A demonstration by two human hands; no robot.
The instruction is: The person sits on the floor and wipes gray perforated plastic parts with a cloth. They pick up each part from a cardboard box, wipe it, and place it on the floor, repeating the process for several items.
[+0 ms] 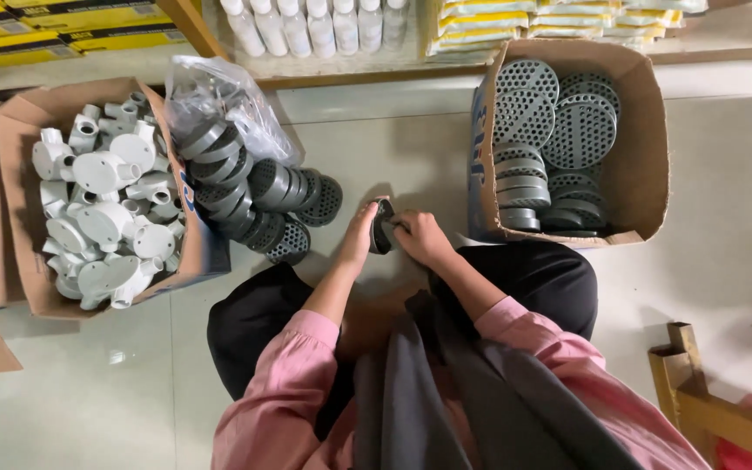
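Head view, looking down at a seated person in pink sleeves and dark trousers on a pale floor. The left hand and right hand are meeting over a small grey ring, which is standing on edge between them. The left hand is pressing its flat, nearly straight fingers against the ring's left face; the right hand is curling its fingers around the ring's right side, gripping it. Both hands are touching the ring, just in front of the person's knees.

To the left of the left hand, close by, a row of grey rings is lying on the floor, stacked on their sides, some showing perforated faces. Beyond that row, a clear bag is spilling further grey parts. Farther left again, well apart from the hands, an open box is holding white fittings with round bodies and short spouts.

To the right of the right hand and slightly beyond it, a second box is lying on its side, holding grey discs with many holes, some flat-faced toward the camera, others stacked on edge.

Beyond both hands, white bottles are standing in a row, flanked by yellow packs. A wooden frame is showing to the far right of the person.
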